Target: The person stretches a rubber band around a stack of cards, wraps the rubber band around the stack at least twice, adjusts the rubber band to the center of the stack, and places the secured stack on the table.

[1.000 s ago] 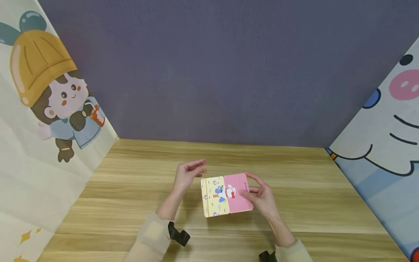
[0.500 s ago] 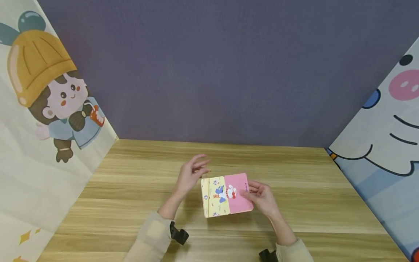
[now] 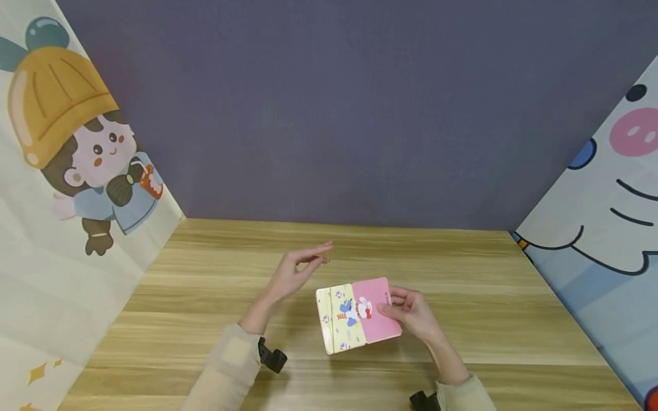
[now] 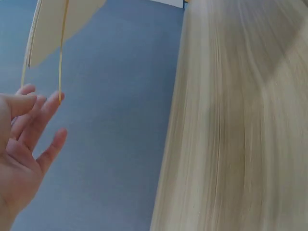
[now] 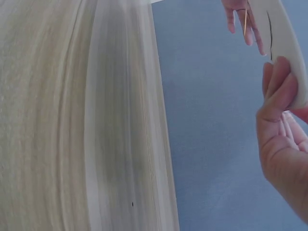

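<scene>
A small notebook (image 3: 375, 325) with a half yellow, half pink cartoon cover is tilted above the table in the head view. My right hand (image 3: 415, 314) grips its pink end, thumb on the cover and fingers behind. A thin yellow elastic band (image 4: 61, 62) hangs from the notebook in the left wrist view, stretched down to the fingers of my left hand (image 4: 26, 130), which hook it. In the head view this hand is up and left of the notebook. The right wrist view shows the notebook's pale side (image 5: 288, 48) and the band near the left fingers.
The wood-grain table (image 3: 205, 297) lies below both hands. A dark blue-grey panel (image 3: 329, 114) stands behind it, with cartoon-printed sheets at the left (image 3: 41, 228) and right (image 3: 606, 240). A black wrist camera (image 3: 272, 357) is strapped at the left sleeve.
My left hand rises off the notebook's left end, then shifts slightly left with fingers drawn together. The notebook tilts and lowers slightly in my right hand, whose forefinger has moved from its top edge.
</scene>
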`<act>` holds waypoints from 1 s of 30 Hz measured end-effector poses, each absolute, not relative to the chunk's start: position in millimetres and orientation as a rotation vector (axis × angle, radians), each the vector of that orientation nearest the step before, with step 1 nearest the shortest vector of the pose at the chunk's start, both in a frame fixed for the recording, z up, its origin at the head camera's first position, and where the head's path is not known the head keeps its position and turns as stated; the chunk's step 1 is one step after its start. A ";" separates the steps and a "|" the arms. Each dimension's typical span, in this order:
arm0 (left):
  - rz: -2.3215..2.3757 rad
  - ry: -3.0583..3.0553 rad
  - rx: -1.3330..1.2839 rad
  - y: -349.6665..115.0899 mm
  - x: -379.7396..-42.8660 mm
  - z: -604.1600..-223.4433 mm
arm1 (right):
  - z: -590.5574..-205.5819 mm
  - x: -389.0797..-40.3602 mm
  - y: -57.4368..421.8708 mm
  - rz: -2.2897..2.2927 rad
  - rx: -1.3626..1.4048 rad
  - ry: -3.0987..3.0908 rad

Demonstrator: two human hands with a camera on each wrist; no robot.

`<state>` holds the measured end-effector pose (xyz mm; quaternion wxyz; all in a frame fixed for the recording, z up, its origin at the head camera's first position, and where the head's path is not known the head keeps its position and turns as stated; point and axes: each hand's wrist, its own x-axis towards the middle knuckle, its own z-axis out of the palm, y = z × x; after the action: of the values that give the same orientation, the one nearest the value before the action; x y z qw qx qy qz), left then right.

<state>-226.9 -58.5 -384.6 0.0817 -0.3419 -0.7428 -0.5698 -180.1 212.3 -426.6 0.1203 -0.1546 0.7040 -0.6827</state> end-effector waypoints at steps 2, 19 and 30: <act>-1.690 -2.202 -1.099 -62.0 -233.5 -391.3 | -426.7 -179.8 213.1 -1.998 -0.460 2.045; -1.024 -2.074 -1.376 -72.7 -258.7 -395.6 | -426.0 -179.6 218.2 -2.055 -0.540 1.995; -1.047 -2.190 -1.427 -72.6 -252.5 -396.0 | -427.0 -180.2 218.1 -2.083 -0.532 1.961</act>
<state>-252.5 -72.6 -396.0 0.1624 -0.5000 -0.7674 -0.3670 -180.2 218.1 -427.0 0.1155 -0.1815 0.6693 -0.7112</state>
